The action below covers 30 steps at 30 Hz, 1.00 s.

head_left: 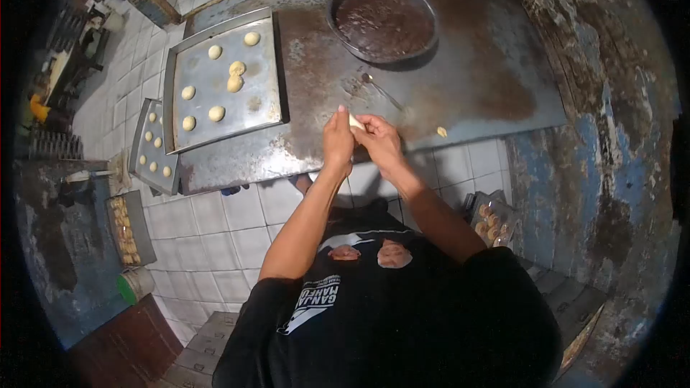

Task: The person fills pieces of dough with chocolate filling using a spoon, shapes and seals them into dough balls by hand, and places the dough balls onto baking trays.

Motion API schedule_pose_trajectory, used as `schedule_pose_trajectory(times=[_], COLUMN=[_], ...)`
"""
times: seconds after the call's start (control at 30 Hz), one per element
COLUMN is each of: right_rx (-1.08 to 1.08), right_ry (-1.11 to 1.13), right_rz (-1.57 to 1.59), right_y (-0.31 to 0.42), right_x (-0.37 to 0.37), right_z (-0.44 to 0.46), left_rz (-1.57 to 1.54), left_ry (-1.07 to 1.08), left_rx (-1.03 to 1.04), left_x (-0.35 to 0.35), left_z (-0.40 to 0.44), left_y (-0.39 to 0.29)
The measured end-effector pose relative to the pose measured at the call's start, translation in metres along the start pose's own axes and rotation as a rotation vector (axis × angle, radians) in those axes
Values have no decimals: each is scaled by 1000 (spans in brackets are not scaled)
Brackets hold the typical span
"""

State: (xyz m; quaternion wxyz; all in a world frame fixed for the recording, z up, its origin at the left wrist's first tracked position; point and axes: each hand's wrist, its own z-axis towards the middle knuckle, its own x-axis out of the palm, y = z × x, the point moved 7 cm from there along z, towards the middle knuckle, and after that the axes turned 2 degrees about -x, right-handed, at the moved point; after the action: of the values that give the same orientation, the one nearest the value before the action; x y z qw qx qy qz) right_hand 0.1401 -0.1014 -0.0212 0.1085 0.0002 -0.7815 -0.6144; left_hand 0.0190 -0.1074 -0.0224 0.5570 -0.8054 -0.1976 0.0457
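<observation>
Above the near edge of the metal table, my left hand (338,138) and my right hand (381,145) come together around a small piece of pale dough (356,123). Fingers of both hands are closed on it and cover most of it. Just beyond lies a metal spoon (383,92), its bowl end pointing away. A large round metal bowl (332,27) of dark brown filling (384,21) stands at the back. To the left, a metal baking tray (223,80) carries several round dough balls (216,113), two of them touching.
A second tray (149,145) with smaller-looking dough balls sits lower left. A dough scrap (441,131) lies on the table (474,108) to the right. Baked buns (491,224) fill a container below right; another tray (125,230) of baked pieces is at far left. A worn wall (604,129) borders the right.
</observation>
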Motion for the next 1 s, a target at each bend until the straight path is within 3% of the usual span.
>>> schedule_pose_trajectory(times=[0.1, 0.17, 0.2, 0.23, 0.3, 0.33, 0.37, 0.43, 0.5, 0.57, 0.63, 0.7, 0.73, 0.77, 0.83, 0.87, 1.0], right_rx=[134, 59, -12, -83, -169, -201, -474, -731, -436, -136, -339, -383, -431, -427, -162, -222, -201], right_ry=[153, 105, 31, -48, -62, 13, 239, 263, 161, 53, -135, -93, -52, -51, 121, 135, 218], right_rz=[189, 197, 108, 22, -379, -644, -879, -825, -567, -354, -1114, -1267, -1418, -1422, -897, -835, -1114], right_y=[18, 51, 46, 37, 15, 12, -11, 26, 23, -6, -18, -61, -61, -60, -29, -4, 28], right_x=[-23, -37, -47, -56, -59, -48, -27, -12, -31, -71, -101, -108, -99, -95, -74, -66, -57], right_z=[-21, -28, -25, -19, -19, -25, -21, -28, 19, 89, 132, 156, 162, 169, 164, 164, 183], left_rz=[137, 173, -20, -3, 396, 403, 408, 568, 67, -7, -86, -26, -86, -90, -93, 3, -5], left_ry=[106, 60, -17, -18, 51, 152, 254, 273, 192, 223, 249, 290, 252, 254, 262, 267, 193], left_rx=[-74, 269, 89, 96, -81, -75, -73, 176, -242, -232, -216, -73, -134, -138, -72, -69, -35], left_x=[25, 23, 6, -5, -25, -20, -15, -5, 0, 6, 16, 28, 25, 22, 12, 6, -12], left_z=[-26, -35, -22, -14, -15, -18, -21, -20, -6, 26, 52, 67, 81, 96, 119, 133, 175], left_y=[-7, -19, 20, 46, 106, 114, 123, 102, 107, 90, 62, 9, 1, -7, -25, -32, -56])
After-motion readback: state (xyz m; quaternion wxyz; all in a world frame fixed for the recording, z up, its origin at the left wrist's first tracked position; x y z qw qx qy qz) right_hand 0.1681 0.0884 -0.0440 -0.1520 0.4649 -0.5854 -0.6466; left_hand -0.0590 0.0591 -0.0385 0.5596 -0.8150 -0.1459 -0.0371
